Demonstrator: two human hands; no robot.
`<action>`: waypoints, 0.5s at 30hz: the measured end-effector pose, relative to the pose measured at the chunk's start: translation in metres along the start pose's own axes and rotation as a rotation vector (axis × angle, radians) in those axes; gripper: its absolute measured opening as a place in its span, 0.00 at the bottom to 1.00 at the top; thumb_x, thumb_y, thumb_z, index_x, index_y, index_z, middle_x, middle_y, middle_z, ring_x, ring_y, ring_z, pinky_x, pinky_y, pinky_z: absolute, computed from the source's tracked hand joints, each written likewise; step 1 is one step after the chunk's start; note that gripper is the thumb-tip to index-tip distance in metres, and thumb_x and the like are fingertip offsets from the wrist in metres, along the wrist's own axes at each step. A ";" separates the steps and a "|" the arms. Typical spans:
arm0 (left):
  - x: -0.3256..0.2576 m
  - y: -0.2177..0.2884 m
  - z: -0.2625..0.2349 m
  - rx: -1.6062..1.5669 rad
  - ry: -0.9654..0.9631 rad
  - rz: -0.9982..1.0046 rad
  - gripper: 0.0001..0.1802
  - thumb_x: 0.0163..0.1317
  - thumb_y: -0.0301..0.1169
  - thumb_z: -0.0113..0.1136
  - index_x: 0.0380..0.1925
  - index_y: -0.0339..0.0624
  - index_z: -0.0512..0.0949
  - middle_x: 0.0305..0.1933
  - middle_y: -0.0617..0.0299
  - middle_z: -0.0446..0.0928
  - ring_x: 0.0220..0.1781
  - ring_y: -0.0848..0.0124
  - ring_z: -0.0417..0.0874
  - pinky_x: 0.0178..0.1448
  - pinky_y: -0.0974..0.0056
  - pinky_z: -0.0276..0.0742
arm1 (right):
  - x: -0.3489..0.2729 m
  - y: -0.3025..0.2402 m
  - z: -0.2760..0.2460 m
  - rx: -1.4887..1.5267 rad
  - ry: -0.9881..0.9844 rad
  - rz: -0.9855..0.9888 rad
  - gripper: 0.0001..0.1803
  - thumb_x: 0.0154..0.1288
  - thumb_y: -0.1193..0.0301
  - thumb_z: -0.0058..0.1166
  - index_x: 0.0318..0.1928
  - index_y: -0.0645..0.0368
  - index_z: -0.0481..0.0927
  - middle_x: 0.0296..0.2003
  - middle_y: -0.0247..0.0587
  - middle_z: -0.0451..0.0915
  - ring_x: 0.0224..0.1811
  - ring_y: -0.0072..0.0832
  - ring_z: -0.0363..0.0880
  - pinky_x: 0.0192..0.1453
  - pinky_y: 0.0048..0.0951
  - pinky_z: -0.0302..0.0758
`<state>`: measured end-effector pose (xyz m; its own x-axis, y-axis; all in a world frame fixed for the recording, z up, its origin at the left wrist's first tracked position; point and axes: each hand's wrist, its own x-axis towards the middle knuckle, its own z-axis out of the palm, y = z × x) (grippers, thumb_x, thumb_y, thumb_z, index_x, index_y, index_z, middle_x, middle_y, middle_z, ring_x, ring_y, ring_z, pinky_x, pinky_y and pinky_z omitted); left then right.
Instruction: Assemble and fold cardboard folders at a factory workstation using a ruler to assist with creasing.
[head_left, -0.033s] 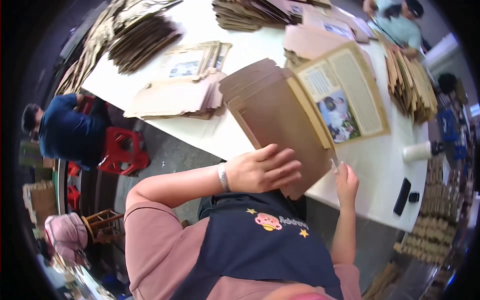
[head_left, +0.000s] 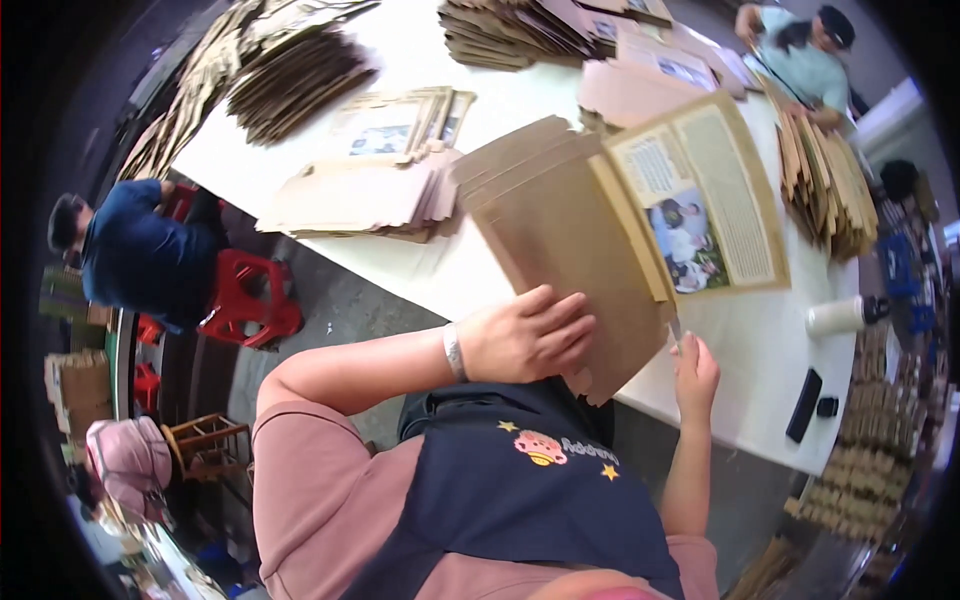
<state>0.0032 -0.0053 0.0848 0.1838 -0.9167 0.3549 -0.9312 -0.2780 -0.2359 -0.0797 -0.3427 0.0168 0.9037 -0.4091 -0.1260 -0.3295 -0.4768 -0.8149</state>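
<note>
On the white table (head_left: 770, 350) before you lies the work, and everything else is best placed from it. Across its far half sit stacks of flat brown cardboard blanks (head_left: 290, 75), with a lower heap of pale flattened pieces (head_left: 360, 195) nearer its middle; these look not yet handled. At the table's near edge you hold one large cardboard sheet (head_left: 570, 250), unfolded, its printed panel (head_left: 700, 205) facing up on the right. Your left hand (head_left: 525, 335) lies flat with fingers closed over the sheet's lower edge, pressing it down. Your right hand (head_left: 693, 365) pinches the sheet's lower right corner just off the table's edge. By my reading, folding has barely begun: no side stands up. A white cup (head_left: 835, 316) and a small black device (head_left: 804, 404) rest on the table's right end.
</note>
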 end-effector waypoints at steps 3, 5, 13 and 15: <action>-0.006 -0.025 -0.011 0.113 0.052 -0.075 0.24 0.60 0.37 0.59 0.56 0.46 0.84 0.66 0.58 0.80 0.70 0.59 0.79 0.67 0.50 0.73 | -0.005 -0.024 0.011 0.106 -0.061 -0.108 0.17 0.82 0.60 0.51 0.41 0.61 0.84 0.22 0.34 0.69 0.25 0.23 0.67 0.32 0.30 0.66; -0.016 -0.047 -0.026 0.191 0.075 -0.206 0.24 0.59 0.35 0.59 0.57 0.50 0.84 0.68 0.61 0.79 0.70 0.60 0.79 0.68 0.51 0.73 | -0.005 -0.034 0.011 0.003 -0.061 -0.183 0.16 0.82 0.61 0.51 0.42 0.61 0.84 0.23 0.35 0.72 0.25 0.24 0.69 0.32 0.30 0.68; -0.155 -0.148 -0.051 0.303 -0.044 -0.805 0.19 0.62 0.25 0.59 0.52 0.53 0.86 0.59 0.66 0.86 0.64 0.66 0.83 0.71 0.54 0.71 | 0.005 0.009 0.007 -0.255 0.047 -0.346 0.12 0.80 0.66 0.53 0.43 0.59 0.85 0.34 0.44 0.85 0.33 0.39 0.82 0.38 0.38 0.76; -0.189 -0.157 -0.048 0.082 -0.215 -0.929 0.16 0.65 0.30 0.60 0.51 0.52 0.86 0.57 0.66 0.87 0.62 0.65 0.84 0.70 0.57 0.72 | 0.007 0.022 0.004 -0.420 0.197 -0.503 0.11 0.79 0.65 0.54 0.43 0.58 0.85 0.36 0.44 0.86 0.37 0.45 0.84 0.40 0.42 0.78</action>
<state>0.0991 0.2258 0.0984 0.8995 -0.3508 0.2606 -0.3610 -0.9325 -0.0092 -0.0795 -0.3528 -0.0044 0.9213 -0.1735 0.3480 0.0036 -0.8911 -0.4538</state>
